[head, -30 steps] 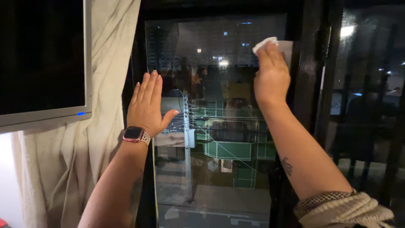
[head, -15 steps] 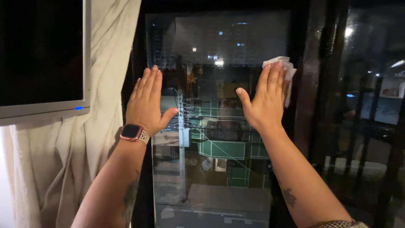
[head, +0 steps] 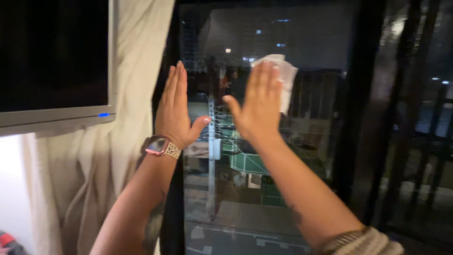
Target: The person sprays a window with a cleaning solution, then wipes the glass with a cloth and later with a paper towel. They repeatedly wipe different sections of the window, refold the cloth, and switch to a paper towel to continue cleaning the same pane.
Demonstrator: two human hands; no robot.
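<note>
White cloth (head: 283,80), crumpled and possibly a paper wipe rather than fabric, is pinned against the window pane (head: 311,42) beneath my right hand (head: 258,106). That hand lies flat, fingers extended and together, thumb splayed to the left; it presses the cloth rather than gripping it, and the cloth's upper and right edges protrude past the fingertips. My left hand (head: 175,113) is likewise open and empty, palm flat on the glass near the pane's left edge, just beside the dark window frame (head: 166,85). A wristwatch (head: 160,146) with a pale band encircles the left wrist. The two hands sit near each other at similar height, thumbs pointing inward but apart. A cream curtain (head: 132,56) hangs bunched to the left of the frame, partly behind a wall-mounted screen (head: 52,52) showing a small blue indicator light. Through the glass I see night-time buildings and scattered lights.
</note>
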